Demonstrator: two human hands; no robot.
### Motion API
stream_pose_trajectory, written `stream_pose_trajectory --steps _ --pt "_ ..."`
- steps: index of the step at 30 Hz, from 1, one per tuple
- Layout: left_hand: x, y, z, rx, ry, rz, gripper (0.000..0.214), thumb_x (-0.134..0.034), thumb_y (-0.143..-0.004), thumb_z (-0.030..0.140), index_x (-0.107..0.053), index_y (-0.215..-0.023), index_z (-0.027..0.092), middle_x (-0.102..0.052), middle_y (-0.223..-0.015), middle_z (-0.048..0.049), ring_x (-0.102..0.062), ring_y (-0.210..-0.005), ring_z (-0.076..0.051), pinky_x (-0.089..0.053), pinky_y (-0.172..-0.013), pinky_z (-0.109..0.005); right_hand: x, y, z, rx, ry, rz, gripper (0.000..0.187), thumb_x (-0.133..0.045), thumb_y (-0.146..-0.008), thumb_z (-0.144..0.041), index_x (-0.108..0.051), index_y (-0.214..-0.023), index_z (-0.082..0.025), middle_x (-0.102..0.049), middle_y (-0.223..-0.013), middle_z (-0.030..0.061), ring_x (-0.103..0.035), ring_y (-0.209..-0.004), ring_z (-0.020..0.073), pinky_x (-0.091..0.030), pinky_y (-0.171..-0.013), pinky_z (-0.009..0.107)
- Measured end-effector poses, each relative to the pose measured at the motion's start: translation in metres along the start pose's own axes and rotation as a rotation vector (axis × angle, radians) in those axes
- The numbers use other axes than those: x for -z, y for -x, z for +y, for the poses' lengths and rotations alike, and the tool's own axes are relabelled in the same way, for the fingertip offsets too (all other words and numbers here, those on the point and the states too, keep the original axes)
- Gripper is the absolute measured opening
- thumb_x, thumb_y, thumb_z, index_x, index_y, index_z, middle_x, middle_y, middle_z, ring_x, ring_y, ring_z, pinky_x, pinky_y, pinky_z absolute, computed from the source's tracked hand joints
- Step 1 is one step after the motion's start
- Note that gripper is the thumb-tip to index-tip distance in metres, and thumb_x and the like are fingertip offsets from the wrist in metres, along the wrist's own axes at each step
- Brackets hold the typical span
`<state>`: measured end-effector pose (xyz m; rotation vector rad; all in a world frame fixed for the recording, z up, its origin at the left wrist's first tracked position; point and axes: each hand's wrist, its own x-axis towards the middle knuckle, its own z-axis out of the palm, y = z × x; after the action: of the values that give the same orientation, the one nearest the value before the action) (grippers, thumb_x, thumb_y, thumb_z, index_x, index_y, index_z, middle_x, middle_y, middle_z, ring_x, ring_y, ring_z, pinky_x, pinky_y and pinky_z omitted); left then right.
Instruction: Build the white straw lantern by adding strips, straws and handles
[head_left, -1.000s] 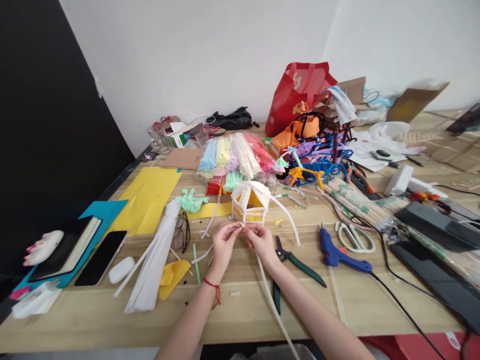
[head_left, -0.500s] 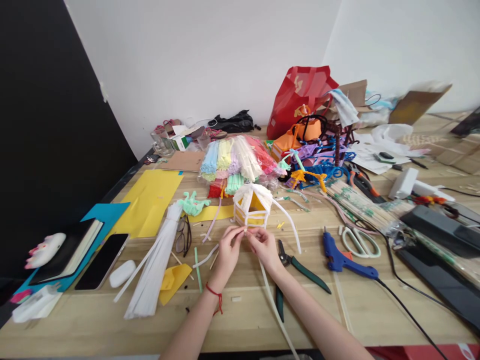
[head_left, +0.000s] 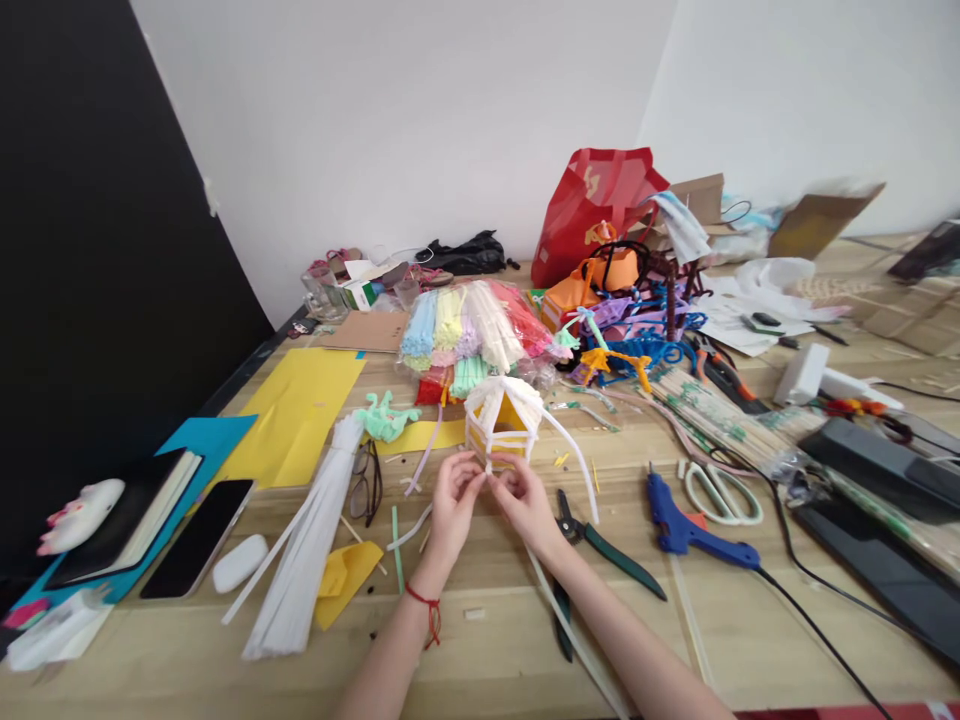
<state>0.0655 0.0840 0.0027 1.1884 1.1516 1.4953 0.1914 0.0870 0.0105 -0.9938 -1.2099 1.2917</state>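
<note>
Both hands meet in the middle of the table, at the front of a small house (head_left: 504,412) with a cream roof, white fuzzy bars and yellow inside. My left hand (head_left: 454,500), a red cord on its wrist, pinches with thumb and forefinger. Opposite it, my right hand (head_left: 525,505) also pinches. Between the fingertips shows a small white end, apparently of a white pipe cleaner (head_left: 559,610) that trails from under my right hand toward the table's front edge. Another white pipe cleaner (head_left: 574,450) curves off the house's right side. Green-handled cutters (head_left: 574,530) lie partly under my right forearm.
At the right are a blue glue gun (head_left: 686,530) with a black cord and white-handled scissors (head_left: 721,492). A bundle of white pipe cleaners (head_left: 304,550), glasses (head_left: 365,485) and a phone (head_left: 199,538) lie left. Bagged coloured pipe cleaners (head_left: 472,325) lie behind the house.
My view has shifted slightly, so the table sits a little lower in the picture. Both hands stay pinched together before the house, with only slight finger movement.
</note>
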Motion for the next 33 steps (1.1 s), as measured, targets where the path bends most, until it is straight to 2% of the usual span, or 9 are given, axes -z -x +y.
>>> stream_pose_trajectory --steps 4,13,18,25,33 --pt "-0.0005 -0.0003 0.0012 0.033 0.043 -0.006 0.036 -0.072 -0.076 0.036 -0.055 -0.103 0.019 -0.065 -0.085 -0.0031 -0.066 -0.080 -0.016 -0.055 -0.073 -0.028 0.0015 -0.0019 0.0020 -0.004 0.014 -0.006 0.031 -0.067 -0.078 -0.043 -0.065 -0.097 -0.019 -0.046 -0.053 -0.0072 -0.039 -0.044 0.0094 -0.032 -0.045 0.024" --pt "0.0007 0.0004 0.0018 0.004 0.037 0.039 0.030 -0.073 -0.075 0.033 -0.055 -0.094 0.019 -0.065 -0.087 -0.0038 -0.066 -0.084 -0.017 -0.055 -0.074 -0.028 0.0013 -0.0020 0.0010 -0.045 -0.067 -0.018 0.031 -0.071 -0.075 -0.043 -0.067 -0.094 -0.019 -0.061 -0.068 -0.0003 -0.054 -0.051 0.0116 -0.041 -0.049 0.025" --pt "0.0007 0.0007 0.0019 -0.041 0.016 0.053 0.028 -0.073 -0.075 0.033 -0.055 -0.092 0.019 -0.064 -0.086 -0.0033 -0.065 -0.082 -0.016 -0.055 -0.073 -0.028 0.0015 -0.0035 0.0025 -0.097 -0.121 -0.003 0.032 -0.073 -0.072 -0.045 -0.068 -0.088 -0.018 -0.059 -0.058 -0.0012 -0.050 -0.048 0.0116 -0.039 -0.047 0.025" --pt "0.0001 0.0034 0.0015 -0.066 -0.022 0.058 0.026 -0.072 -0.077 0.032 -0.056 -0.090 0.018 -0.064 -0.085 -0.0027 -0.065 -0.081 -0.015 -0.055 -0.076 -0.029 0.0007 -0.0029 -0.0017 -0.142 -0.176 0.024 0.034 -0.077 -0.067 -0.048 -0.067 -0.077 -0.018 -0.065 -0.071 0.0010 -0.042 -0.048 0.0075 -0.030 -0.044 0.022" --pt "0.0012 0.0054 0.0014 -0.099 -0.114 0.018 0.019 -0.066 -0.082 0.030 -0.061 -0.095 0.018 -0.067 -0.090 -0.0050 -0.066 -0.087 -0.017 -0.054 -0.083 -0.031 -0.0013 -0.0026 -0.0013 -0.182 -0.195 0.056 0.038 -0.078 -0.062 -0.052 -0.066 -0.076 -0.018 -0.064 -0.066 -0.0010 -0.039 -0.044 0.0060 -0.028 -0.043 0.022"
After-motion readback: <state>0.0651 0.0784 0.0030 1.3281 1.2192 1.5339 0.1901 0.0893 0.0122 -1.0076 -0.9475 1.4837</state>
